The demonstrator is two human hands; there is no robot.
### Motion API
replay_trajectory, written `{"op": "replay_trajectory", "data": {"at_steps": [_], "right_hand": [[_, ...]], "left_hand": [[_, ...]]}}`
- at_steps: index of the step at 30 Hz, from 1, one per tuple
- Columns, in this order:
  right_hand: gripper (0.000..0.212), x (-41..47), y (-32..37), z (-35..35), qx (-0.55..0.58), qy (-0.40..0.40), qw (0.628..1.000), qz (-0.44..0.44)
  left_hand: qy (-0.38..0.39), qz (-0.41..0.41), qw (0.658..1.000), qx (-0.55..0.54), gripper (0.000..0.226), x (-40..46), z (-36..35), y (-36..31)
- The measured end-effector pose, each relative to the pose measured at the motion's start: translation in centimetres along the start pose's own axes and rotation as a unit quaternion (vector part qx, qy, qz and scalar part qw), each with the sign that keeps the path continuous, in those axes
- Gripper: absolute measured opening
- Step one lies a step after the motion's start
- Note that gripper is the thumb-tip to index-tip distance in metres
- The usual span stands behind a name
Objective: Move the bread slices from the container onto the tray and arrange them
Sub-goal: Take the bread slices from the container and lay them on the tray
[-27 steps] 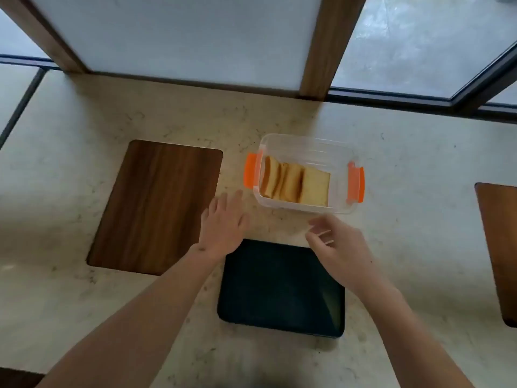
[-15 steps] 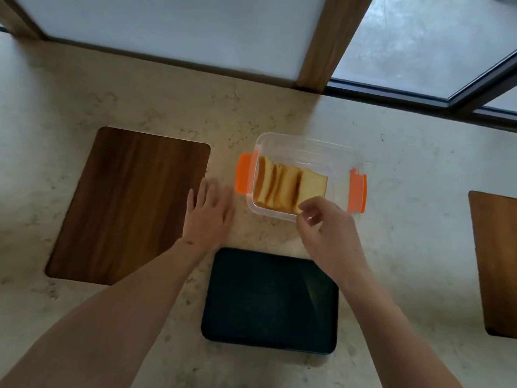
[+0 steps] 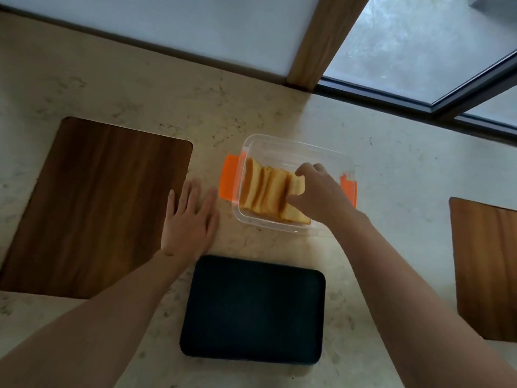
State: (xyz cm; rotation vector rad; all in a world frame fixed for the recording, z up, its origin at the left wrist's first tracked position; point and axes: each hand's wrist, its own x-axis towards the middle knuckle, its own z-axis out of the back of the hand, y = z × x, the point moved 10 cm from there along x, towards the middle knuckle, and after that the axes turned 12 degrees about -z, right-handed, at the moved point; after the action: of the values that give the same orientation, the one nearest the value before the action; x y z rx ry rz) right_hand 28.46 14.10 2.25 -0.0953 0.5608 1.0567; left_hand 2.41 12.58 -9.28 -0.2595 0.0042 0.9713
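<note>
A clear plastic container with orange side clips stands on the pale stone counter, holding several bread slices that lean to the left. My right hand is inside the container, its fingers closed around the rightmost slice, which is tilted up off the row. My left hand lies flat on the counter just left of the container, fingers spread, holding nothing. The dark rectangular tray sits in front of the container, between my forearms, with nothing on it.
A dark wooden board lies to the left, under my left fingertips' edge. Another wooden board is at the right edge. A wall with a wooden post and a window frame runs along the back.
My right hand has reached from the container's front rim into it and closed on the rightmost slice. My left hand stays flat beside the container. The view has shifted.
</note>
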Motion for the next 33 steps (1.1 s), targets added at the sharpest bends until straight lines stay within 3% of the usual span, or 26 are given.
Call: {"op": "replay_trajectory", "data": {"at_steps": [3,6,13,24,33], "right_hand": [[0.047,0.2,-0.1,0.6,-0.018,-0.037,0.999,0.028],[0.036,0.6,-1.0,1.0,-0.017,-0.056,0.998,-0.014],[0.035,1.7,-1.0,-1.4,0.036,0.039,0.993,-0.101],[0.034,1.8,-0.9,-2.1,-0.042,0.028,0.994,-0.101],[0.031,1.5,-1.2,-1.0,-0.129,-0.043,0.988,-0.079]], "left_hand": [[0.0,-0.016,1.0,-0.001,0.06,0.0,-0.1,-0.2],[-0.003,-0.013,1.0,0.006,0.061,0.0,-0.2,-0.2],[-0.003,-0.007,1.0,0.007,0.06,0.0,0.0,-0.2],[0.01,-0.006,1.0,0.012,0.061,0.1,-0.3,-0.1],[0.031,-0.005,0.999,0.007,0.062,-0.5,0.3,-0.2]]}}
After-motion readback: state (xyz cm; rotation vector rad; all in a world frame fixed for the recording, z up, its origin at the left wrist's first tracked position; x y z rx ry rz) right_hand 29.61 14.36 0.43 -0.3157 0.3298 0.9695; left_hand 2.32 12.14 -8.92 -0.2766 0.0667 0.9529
